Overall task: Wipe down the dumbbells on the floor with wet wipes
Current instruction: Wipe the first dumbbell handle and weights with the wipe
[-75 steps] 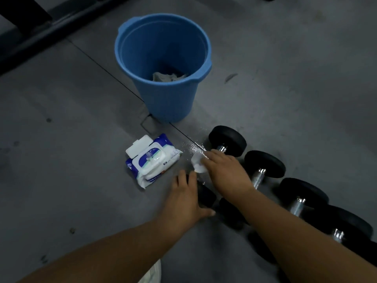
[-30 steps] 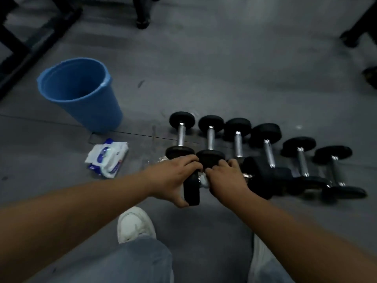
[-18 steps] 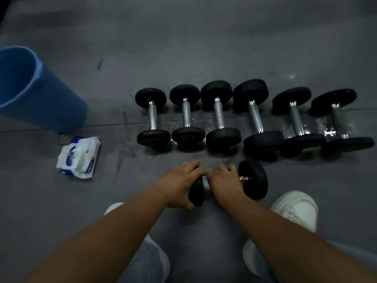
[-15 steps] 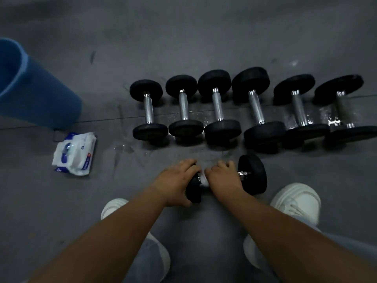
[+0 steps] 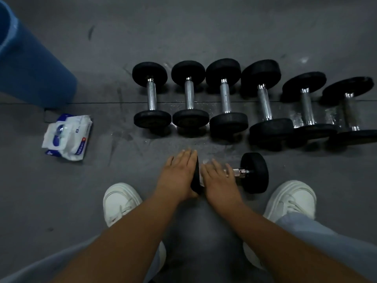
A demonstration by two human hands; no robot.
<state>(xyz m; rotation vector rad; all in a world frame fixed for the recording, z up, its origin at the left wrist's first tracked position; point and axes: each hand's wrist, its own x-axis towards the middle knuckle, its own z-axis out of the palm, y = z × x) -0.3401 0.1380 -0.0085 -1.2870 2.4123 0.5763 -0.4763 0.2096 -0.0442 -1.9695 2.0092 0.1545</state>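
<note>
A small dumbbell (image 5: 255,173) with black heads and a chrome handle lies crosswise on the grey floor, between my feet. My left hand (image 5: 179,174) rests flat on its left head with the fingers straight. Over the handle lies my right hand (image 5: 218,177), fingers stretched out, pressing a white wet wipe (image 5: 204,161) against the bar. Only the edges of the wipe show. Beyond my hands, several more dumbbells (image 5: 224,98) stand in a row, handles pointing away from me.
A wet wipe pack (image 5: 66,136) lies on the floor at the left. Behind it a blue bucket (image 5: 30,68) stands at the far left. My white shoes (image 5: 120,201) (image 5: 291,199) flank the dumbbell. The floor around the row shows wet streaks.
The view has tilted down and nearer. Both hands have gone from curled round the dumbbell to lying flat on it; the dumbbell stays in front of the row.
</note>
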